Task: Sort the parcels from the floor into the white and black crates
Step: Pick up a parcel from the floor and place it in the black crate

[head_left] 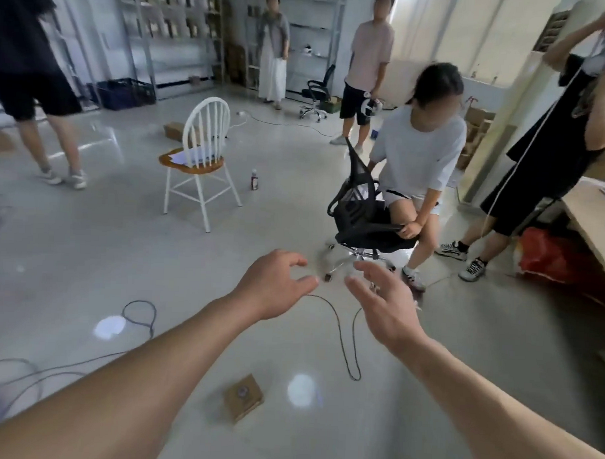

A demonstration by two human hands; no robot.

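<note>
Both my arms reach forward over the glossy floor. My left hand (275, 285) is held out with loosely curved fingers and holds nothing. My right hand (382, 302) is spread with straight fingers, also holding nothing. A small brown cardboard parcel (243, 397) lies on the floor below and between my forearms. Another brown box (174, 130) sits on the floor far behind the white chair. A dark crate (127, 93) stands by the shelves at the back left. No white crate is in view.
A person holds a black office chair (366, 218) just beyond my hands. A white wooden chair (197, 164) with papers and a bottle (255, 179) stand mid-floor. Cables (345, 334) loop on the floor. Several people stand around; a desk (596, 222) is at right.
</note>
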